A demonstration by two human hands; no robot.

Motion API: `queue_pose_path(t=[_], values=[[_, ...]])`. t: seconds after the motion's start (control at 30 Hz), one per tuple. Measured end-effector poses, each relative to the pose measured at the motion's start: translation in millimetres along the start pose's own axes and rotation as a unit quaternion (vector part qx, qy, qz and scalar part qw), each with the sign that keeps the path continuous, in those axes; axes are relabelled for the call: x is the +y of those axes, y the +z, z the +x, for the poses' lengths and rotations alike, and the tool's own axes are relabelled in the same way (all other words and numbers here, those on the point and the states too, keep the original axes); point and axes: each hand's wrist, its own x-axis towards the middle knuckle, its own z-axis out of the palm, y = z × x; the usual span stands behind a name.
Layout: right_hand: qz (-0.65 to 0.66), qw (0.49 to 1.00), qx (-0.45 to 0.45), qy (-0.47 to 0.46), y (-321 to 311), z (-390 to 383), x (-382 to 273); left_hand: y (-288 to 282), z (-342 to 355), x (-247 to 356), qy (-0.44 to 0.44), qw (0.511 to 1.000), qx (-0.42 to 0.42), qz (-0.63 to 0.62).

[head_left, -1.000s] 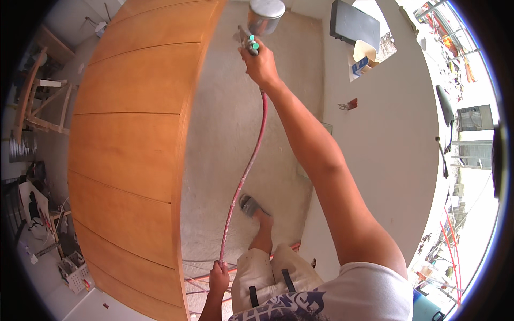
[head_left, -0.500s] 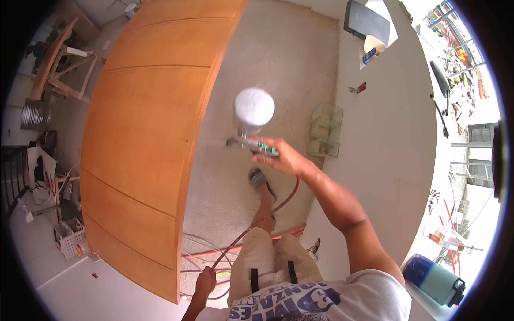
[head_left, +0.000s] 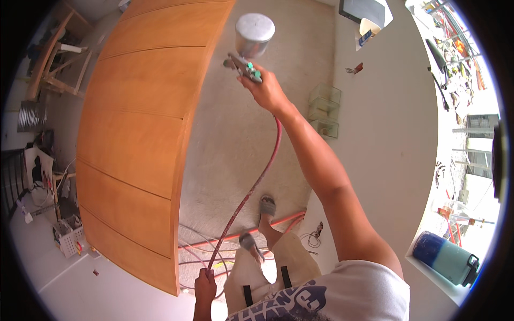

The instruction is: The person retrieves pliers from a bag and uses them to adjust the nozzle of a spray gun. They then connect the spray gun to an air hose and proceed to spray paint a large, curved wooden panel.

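A spray gun (head_left: pixel 245 68) with a silver metal cup (head_left: pixel 255 33) on top is gripped in my right hand (head_left: pixel 266 91), arm stretched far forward. Its nozzle end faces left, toward the edge of a wide orange-brown wooden door panel (head_left: pixel 144 112) with dark grooves across it. From the gun's handle a dark red hose (head_left: pixel 251 184) curves back toward my body. Low in the picture, my left hand (head_left: pixel 205 286) is closed around that hose. A gap separates both hands from the panel.
Loose hoses and cables (head_left: pixel 201 241) lie on the floor near my sandalled feet. Glass boxes (head_left: pixel 324 112) stand by the white wall (head_left: pixel 375 155) on the right. A blue and teal bottle (head_left: pixel 444 258) rests on the right ledge. At left are a wooden trestle (head_left: pixel 67 69) and a perforated basket (head_left: pixel 68 238).
My right hand has carried the spray gun farther forward along the panel's edge, drawing the hose out straighter. My feet have shifted as well. The left hand still holds the hose.
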Motion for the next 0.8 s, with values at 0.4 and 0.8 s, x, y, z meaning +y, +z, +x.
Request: queue_pose_path(t=[0.4,0.8], values=[[0.019,0.994,0.107,0.003,26,-8,5,20,-10,-25,0.029,0.998,0.003,-0.051],[0.032,0.994,-0.099,0.025,117,-313,-56,40,-70,-227,0.009,0.997,-0.049,0.054]])
